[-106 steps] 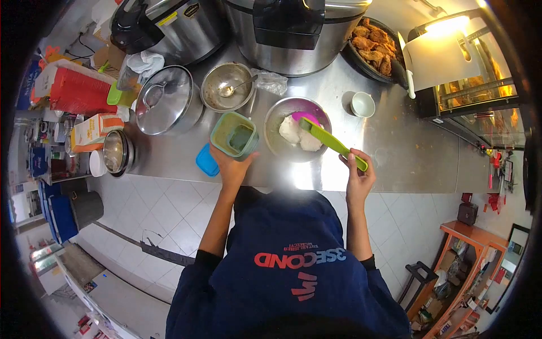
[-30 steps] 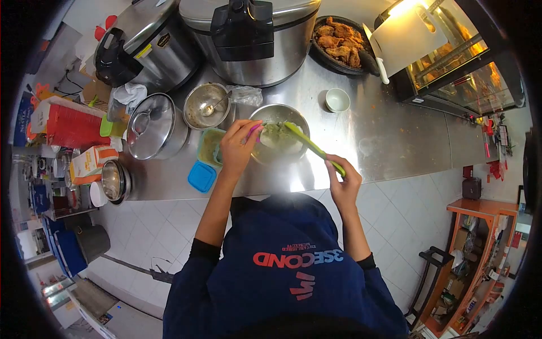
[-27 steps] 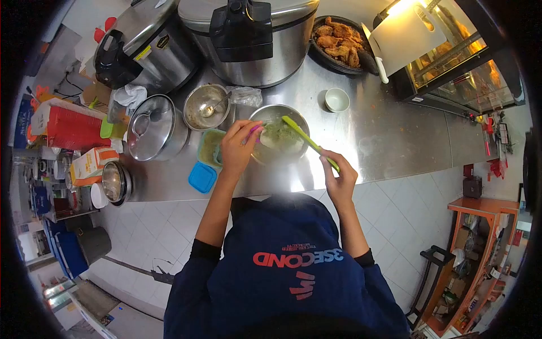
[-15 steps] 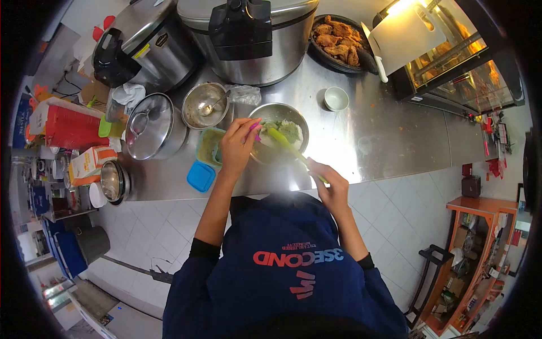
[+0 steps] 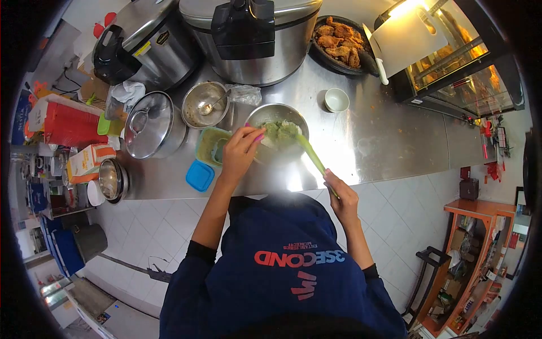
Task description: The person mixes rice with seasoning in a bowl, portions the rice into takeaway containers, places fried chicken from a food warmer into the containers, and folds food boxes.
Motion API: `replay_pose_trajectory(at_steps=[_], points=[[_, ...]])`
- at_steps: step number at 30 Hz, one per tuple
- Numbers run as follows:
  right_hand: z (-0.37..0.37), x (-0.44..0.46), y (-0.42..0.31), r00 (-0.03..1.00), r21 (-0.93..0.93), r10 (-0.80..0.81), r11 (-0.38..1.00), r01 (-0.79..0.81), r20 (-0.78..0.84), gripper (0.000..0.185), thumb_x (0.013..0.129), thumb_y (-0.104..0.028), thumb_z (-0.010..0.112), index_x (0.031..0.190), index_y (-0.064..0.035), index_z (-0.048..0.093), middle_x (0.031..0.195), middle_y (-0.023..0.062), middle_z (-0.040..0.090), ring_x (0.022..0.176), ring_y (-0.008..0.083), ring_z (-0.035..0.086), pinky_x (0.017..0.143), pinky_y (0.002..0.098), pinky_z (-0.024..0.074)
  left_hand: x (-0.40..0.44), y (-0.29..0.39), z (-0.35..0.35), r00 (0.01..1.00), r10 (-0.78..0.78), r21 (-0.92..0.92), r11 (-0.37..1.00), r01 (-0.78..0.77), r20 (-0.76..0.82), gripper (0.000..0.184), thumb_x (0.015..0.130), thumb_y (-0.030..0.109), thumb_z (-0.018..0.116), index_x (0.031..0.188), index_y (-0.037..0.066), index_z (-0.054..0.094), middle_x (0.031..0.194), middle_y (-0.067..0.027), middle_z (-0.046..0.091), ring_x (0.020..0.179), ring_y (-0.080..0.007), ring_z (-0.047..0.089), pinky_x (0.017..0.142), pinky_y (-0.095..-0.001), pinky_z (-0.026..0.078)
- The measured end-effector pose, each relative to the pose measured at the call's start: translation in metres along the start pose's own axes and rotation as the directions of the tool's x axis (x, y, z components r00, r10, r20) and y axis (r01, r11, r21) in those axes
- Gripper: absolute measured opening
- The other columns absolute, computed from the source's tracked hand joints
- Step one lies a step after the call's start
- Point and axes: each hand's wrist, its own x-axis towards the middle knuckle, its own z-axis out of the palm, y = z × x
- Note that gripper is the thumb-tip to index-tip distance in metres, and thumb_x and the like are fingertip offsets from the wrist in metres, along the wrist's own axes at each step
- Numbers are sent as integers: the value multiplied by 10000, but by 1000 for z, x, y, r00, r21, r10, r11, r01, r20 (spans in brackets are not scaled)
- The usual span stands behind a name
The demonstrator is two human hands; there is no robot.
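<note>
A steel mixing bowl [image 5: 307, 121] stands on the counter in front of me, holding a white and green mixture [image 5: 281, 133] that looks like rice with green paste. My right hand [image 5: 342, 195] grips the lower end of a long light-green spatula [image 5: 311, 152], whose head rests in the mixture at the bowl's right side. My left hand [image 5: 240, 151] is closed at the bowl's left rim, pinching a pink-handled item [image 5: 259, 137]; most of it is hidden by my fingers. Beside that hand sit a green-smeared plastic container [image 5: 208, 141] and its blue lid [image 5: 200, 175].
Two large steel cookers [image 5: 254, 62] stand at the back. A used steel bowl with a spoon [image 5: 206, 104] and a lidded pot [image 5: 149, 127] are at left. A small white bowl [image 5: 337, 100], fried chicken [image 5: 340, 42], a knife [image 5: 379, 62] and a lit display case [image 5: 451, 62] are right.
My right hand has moved right and toward me, swinging the spatula's head to the bowl's right side. The green spreads wider over the mixture. My left hand has shifted slightly lower.
</note>
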Motion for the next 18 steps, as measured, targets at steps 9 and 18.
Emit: replay_pose_trajectory(at_steps=[9,18], points=[[-1,-9,2,999,-33,1,999,0,53,301,745,94,654,1031,3,632,1107,171,636,974,282,649,800,333,542,-52,-20,16,950,298,196,930,-310,88,426,643,-44,626,1041,97,678,918,-64,605,806,-220,597,711,-348,489],[0,17,-14,838,470,532,774,-425,-119,164,854,-8,620,1009,44,616,918,136,669,868,207,664,747,272,524,-59,1,28,955,73,-80,995,-52,289,355,777,21,604,1131,37,600,987,-100,573,895,-272,591,782,-362,491]])
